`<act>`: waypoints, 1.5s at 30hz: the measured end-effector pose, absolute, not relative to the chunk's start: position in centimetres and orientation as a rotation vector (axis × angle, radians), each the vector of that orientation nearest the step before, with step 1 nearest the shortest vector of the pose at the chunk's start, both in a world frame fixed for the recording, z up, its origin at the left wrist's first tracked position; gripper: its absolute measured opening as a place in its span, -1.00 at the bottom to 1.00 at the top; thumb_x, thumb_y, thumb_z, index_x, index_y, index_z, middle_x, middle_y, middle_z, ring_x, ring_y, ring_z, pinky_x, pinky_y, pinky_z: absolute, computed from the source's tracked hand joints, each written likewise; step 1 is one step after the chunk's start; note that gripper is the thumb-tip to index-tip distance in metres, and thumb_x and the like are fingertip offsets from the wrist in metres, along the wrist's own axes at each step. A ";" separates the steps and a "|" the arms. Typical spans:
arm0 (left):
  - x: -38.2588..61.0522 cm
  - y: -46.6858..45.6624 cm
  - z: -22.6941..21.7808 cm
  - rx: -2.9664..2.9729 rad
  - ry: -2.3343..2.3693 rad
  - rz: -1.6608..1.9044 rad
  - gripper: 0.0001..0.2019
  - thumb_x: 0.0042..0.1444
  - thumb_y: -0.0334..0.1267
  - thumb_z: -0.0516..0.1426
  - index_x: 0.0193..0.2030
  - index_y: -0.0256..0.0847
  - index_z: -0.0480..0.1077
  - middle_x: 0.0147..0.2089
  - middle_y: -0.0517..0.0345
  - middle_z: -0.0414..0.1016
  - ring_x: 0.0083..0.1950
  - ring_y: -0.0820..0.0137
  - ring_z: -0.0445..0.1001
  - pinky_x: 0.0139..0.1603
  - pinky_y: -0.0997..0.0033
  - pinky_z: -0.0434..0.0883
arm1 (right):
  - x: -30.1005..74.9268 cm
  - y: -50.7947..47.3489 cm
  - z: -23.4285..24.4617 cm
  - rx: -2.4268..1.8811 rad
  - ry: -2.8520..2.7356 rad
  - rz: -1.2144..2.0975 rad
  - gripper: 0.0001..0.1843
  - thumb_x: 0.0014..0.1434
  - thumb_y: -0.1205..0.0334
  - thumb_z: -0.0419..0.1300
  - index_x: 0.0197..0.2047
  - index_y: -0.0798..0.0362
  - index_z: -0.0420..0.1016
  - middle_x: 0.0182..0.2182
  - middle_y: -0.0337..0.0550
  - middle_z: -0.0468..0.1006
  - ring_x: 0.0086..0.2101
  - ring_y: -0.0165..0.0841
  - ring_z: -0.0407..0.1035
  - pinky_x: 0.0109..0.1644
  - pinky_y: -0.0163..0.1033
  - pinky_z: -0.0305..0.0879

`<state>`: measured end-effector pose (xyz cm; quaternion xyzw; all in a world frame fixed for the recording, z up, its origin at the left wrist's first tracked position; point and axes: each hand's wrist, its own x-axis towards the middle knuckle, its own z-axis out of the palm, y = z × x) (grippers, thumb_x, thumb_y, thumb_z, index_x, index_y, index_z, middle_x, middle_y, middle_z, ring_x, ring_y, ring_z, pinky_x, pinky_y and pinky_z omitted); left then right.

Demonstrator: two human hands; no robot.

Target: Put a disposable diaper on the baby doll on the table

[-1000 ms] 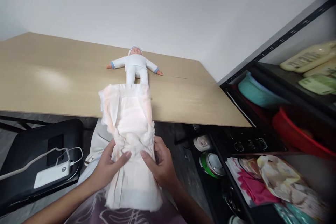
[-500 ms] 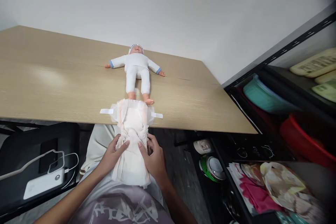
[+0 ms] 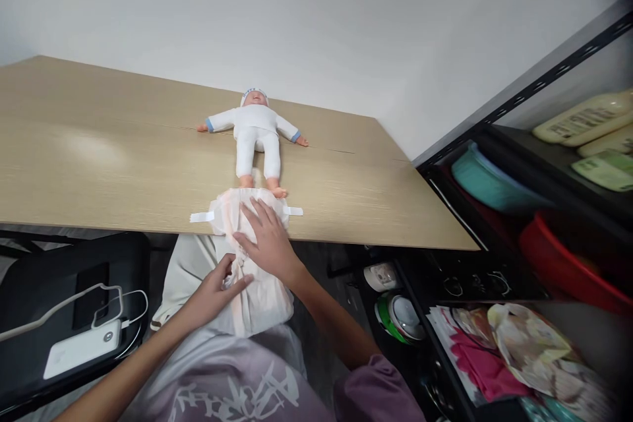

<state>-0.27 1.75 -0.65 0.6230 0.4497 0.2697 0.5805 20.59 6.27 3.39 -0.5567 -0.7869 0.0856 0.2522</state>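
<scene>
A baby doll in a white suit lies on its back on the wooden table, feet toward me. A white diaper is spread over the table's near edge just below the doll's feet, its tabs sticking out both sides and its lower half hanging toward my lap. My right hand lies flat on the diaper's upper part, fingers stretched out. My left hand rests on the hanging part by the edge, fingers loosely bent against the cloth.
A black chair at the left holds a white power bank with a cable. A dark metal shelf at the right carries a teal bowl, a red tub, bottles and packets. Round tins lie on the floor beneath.
The diaper came down from in front of the doll onto the table edge, tabs spread. My right hand then moved up from its middle and flattened on its upper part.
</scene>
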 end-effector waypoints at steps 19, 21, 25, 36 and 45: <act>3.2 27.9 8.4 3.083 0.611 0.288 -0.08 0.20 -0.58 0.27 0.66 0.16 0.33 0.80 -0.09 0.10 0.73 -0.19 0.19 0.64 -0.25 0.22 | 20.7 7.4 1.1 -1.647 -2.132 0.120 -0.33 0.64 -0.01 0.15 0.70 -0.14 0.29 0.58 0.14 0.32 0.57 0.03 0.12 0.71 0.35 -0.03; 4.7 28.8 7.6 3.118 0.432 0.169 -0.06 0.22 -0.58 0.27 0.67 0.24 0.30 0.81 0.05 0.09 0.78 -0.11 0.13 0.67 -0.14 0.21 | 20.8 7.4 0.9 -1.629 -2.120 0.122 -0.33 0.62 0.01 0.17 0.69 -0.15 0.31 0.62 0.13 0.27 0.60 0.05 0.09 0.72 0.39 -0.04; 6.5 29.2 6.8 3.105 0.284 0.193 -0.13 0.21 -0.60 0.23 0.60 0.17 0.38 0.78 0.15 0.18 0.79 0.00 0.12 0.66 0.01 0.22 | 21.0 7.5 0.3 -1.576 -2.115 0.147 -0.31 0.61 0.04 0.17 0.71 -0.13 0.27 0.70 0.13 0.13 0.66 0.06 -0.01 0.71 0.42 0.02; 10.2 32.3 9.9 2.922 0.024 0.434 -0.73 0.33 -0.38 0.23 0.08 -0.03 0.64 0.11 -0.01 0.75 0.22 0.00 0.52 0.28 0.05 0.40 | 21.6 8.5 0.9 -1.558 -2.142 0.248 -0.21 0.57 -0.01 0.26 0.74 -0.11 0.20 0.73 0.06 0.04 0.67 0.11 -0.01 0.72 0.44 0.04; 10.3 35.0 18.1 2.573 0.142 0.707 -0.64 0.36 -0.07 0.38 0.21 -0.14 0.63 0.22 0.02 0.72 0.29 0.06 0.58 0.35 0.04 0.47 | 22.6 13.5 2.3 -1.510 -2.275 0.335 -0.23 0.61 -0.07 0.23 0.74 -0.13 0.18 0.72 0.03 0.07 0.68 0.04 -0.03 0.74 0.36 0.00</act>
